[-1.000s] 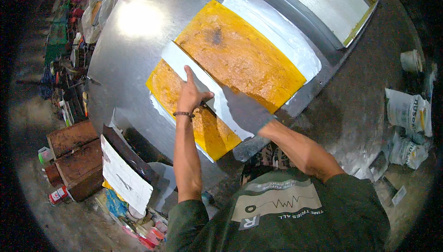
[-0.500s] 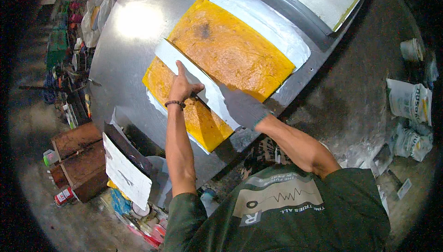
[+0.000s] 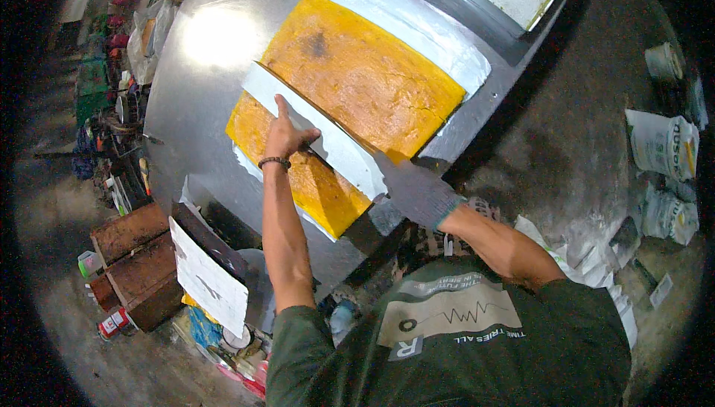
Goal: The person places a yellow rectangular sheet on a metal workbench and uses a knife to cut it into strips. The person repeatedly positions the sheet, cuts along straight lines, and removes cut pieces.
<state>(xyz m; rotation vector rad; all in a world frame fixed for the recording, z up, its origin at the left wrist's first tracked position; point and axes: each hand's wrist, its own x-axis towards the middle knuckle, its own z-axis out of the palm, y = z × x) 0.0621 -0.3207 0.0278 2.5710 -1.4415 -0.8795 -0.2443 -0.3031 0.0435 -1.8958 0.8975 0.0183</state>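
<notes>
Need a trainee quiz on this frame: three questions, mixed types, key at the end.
1. Multiple choice: what crosses the yellow slab?
a) a coiled rope
b) a white strip
c) a red hose
2. True or false: both hands are bare.
3. Fill in the blank: a dark ____ circles the wrist of the left hand.

Key:
1. b
2. False; the right hand wears a grey glove.
3. bracelet
</notes>
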